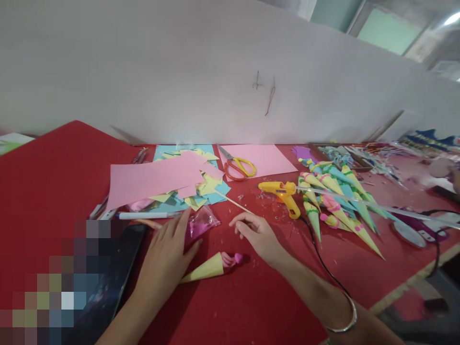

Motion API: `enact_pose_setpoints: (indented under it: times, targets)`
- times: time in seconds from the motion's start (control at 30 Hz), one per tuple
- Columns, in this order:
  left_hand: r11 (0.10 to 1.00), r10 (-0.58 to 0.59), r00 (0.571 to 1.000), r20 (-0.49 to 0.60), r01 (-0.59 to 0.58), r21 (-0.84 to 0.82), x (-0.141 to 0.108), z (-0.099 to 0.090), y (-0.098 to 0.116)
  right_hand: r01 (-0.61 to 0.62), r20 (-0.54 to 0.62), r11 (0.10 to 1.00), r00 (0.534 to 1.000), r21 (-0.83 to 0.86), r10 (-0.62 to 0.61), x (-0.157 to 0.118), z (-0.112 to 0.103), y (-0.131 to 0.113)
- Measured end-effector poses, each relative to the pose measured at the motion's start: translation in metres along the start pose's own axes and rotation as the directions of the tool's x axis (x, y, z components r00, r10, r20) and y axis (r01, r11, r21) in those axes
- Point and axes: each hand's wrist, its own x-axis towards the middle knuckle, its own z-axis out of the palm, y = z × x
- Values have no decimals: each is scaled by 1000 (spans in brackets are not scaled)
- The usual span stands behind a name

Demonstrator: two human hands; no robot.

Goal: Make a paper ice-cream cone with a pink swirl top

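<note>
My left hand [168,244] rests with fingers stretched, thumb and index apart on either side of a small clear plastic bag [204,221] with bright pink contents. The fingers touch or overlap the bag's near side; I cannot tell a firm grip. My right hand [259,235] hovers or rests to the right, fingers loosely bent, a gap between thumb and index, nothing visible in them. Just beyond it lies a thin pale stick [233,200]. Between the hands a yellow paper cone [206,268] lies on its side, with pink swirls and a pink pom-pom at its wide end.
A yellow glue gun [278,188] with a long glue stick lies right of centre, beside a pile of paper cones [334,191]. Scissors [239,167] lie on pink paper [273,155]. Paper scraps [212,184], a white pen [143,215] and a dark tablet-like slab [131,249] are left.
</note>
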Motion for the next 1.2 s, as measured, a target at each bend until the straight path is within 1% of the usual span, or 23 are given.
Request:
enact_pose_setpoints:
  times: [0.1, 0.17, 0.27, 0.37, 0.43, 0.53, 0.6, 0.73, 0.9, 1.0, 1.07, 1.13, 1.2]
  targets:
    - [1000, -4, 999, 37, 4, 3, -1, 1, -1, 1, -4, 1000, 1000, -6, -1, 1, 0, 0]
    - [1000, -1, 999, 32, 2, -4, 0, 0, 0, 7, 2, 1000, 1000, -9, -6, 1, 0, 0]
    - [999, 19, 999, -43, -20, -37, 1, 0, 0, 19, 2, 1000, 1000, -13, -18, 1, 0, -1]
    - [993, 63, 989, -131, -76, -92, 0, 2, 0, 59, 8, 998, 998, -31, -59, 1, -1, -1]
    - [985, 93, 984, -155, -113, -130, -2, 4, 1, 95, 35, 995, 995, -30, -94, 0, -1, -1]
    - [971, 130, 977, -169, -159, -176, -3, 3, 4, 146, 104, 989, 984, -25, -143, 0, -1, -1]
    - [966, 136, 974, -181, -171, -193, -3, 2, 6, 156, 119, 988, 981, -12, -154, -1, -1, 1]
    - [963, 117, 973, -201, -161, -216, -1, -1, 8, 133, 95, 989, 986, 67, -139, -1, -1, 4]
    - [956, 129, 967, -221, -180, -233, 0, -4, 10, 129, 128, 984, 981, 121, -144, 0, 0, 8]
    - [955, 132, 969, -211, -181, -235, 0, -4, 10, 99, 124, 979, 985, 180, -122, 1, 0, 9]
    - [955, 135, 970, -202, -181, -233, -1, -4, 9, 67, 151, 973, 983, 221, -102, 1, 1, 9]
    - [956, 138, 971, -195, -182, -230, -2, -4, 9, 48, 181, 970, 979, 238, -92, 2, 1, 9]
    - [956, 145, 971, -191, -187, -227, -2, -3, 8, 32, 178, 971, 981, 238, -76, 2, 2, 9]
